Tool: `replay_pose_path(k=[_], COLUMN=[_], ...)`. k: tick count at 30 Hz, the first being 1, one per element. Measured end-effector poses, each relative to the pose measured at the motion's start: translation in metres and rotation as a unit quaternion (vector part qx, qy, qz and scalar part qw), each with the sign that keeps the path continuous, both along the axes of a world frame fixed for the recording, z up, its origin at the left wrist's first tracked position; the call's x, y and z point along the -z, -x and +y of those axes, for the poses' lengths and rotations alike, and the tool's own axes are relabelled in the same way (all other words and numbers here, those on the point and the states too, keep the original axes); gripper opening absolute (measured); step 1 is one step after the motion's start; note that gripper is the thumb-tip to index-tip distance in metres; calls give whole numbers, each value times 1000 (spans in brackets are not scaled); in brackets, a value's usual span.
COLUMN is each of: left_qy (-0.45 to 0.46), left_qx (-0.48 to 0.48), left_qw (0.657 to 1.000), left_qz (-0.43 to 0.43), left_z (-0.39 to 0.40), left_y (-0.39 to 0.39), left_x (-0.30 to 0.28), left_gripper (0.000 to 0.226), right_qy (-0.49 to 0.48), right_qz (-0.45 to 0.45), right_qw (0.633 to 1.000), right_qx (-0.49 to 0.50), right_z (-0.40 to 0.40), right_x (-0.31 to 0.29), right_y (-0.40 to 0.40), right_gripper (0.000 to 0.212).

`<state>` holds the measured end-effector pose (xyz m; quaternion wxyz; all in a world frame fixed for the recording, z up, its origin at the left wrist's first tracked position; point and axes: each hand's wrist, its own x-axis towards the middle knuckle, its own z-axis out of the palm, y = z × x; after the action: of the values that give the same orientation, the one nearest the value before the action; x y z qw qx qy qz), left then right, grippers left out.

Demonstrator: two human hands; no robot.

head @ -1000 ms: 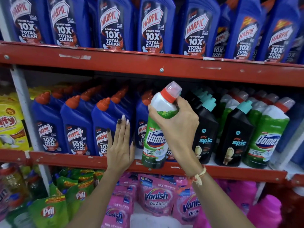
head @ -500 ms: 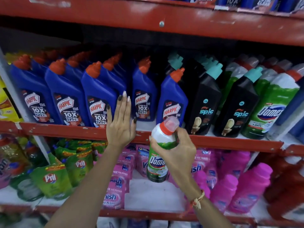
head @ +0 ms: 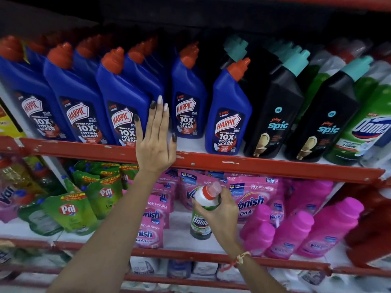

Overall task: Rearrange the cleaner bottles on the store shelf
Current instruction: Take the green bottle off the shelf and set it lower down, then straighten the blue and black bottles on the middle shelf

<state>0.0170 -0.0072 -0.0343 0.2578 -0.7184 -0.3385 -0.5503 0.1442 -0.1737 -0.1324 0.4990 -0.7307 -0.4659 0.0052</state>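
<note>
A person's right hand [head: 218, 210] grips a green-and-white Domex bottle [head: 201, 218] by its shoulder, just under the red collar and translucent cap, holding it upright in front of the lower shelf of pink Vanish pouches [head: 152, 220] — well below the row where its kind belongs. The left hand [head: 155, 142] is open and flat, fingers together, pressed against the side of a blue Harpic bottle [head: 124, 106] at the edge of the red shelf rail [head: 254, 166], holding nothing.

The relation that matters: the other Domex bottles [head: 366, 132] stand at the far right of the middle shelf, up and to the right of the held bottle, past two black Spic bottles [head: 275, 115] with teal caps. The right hand is the nearer one. The held bottle's long axis is roughly vertical, so it likely needs only lifting and carrying across, not turning.

The bottles are smooth, glossy moulded plastic with angled necks — blue with orange caps, black with teal, green fading to white. The pouches below look soft and crinkled; pink Vanish bottles [head: 306, 229] lean beside them. The rail's red paint is chipped.
</note>
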Motion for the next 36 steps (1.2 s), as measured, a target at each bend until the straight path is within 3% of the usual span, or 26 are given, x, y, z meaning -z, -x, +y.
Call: replay_pose_path(k=[11,16,20,24,27,30,36], left_qy=[5,18,21,23,27,30,27], left_qx=[0,-4,-3,-2,0,7,0], left_qw=[1000,1000,1000,1000,1000,1000,1000], left_qz=[-1,8,6,10,9,6,12], left_z=[-1,-2,-2,-1,-2,-3,-1], left_y=[0,0,0,1,1,1,1], left_x=[0,0,0,3,2,-1,0], left_gripper=[57,59,59,59,59,59,60], right_qy=[23,43,1,-174,-276,-306,-218], right_qz=[36,30,-43,-106,-152,-137,-111], right_qw=[998,996,998,979,948,936,961], right_qx=[-49,-76,-53,-10,56,108,132], right_z=[-14,-17,-21,-22,-14,-4,11], right_x=[9,-10,-58,-116,-161,-191,-209], right_y=[-1,-6,-11,-21,-38,-60,-95], right_gripper=[72,90,57,22,12,29,72])
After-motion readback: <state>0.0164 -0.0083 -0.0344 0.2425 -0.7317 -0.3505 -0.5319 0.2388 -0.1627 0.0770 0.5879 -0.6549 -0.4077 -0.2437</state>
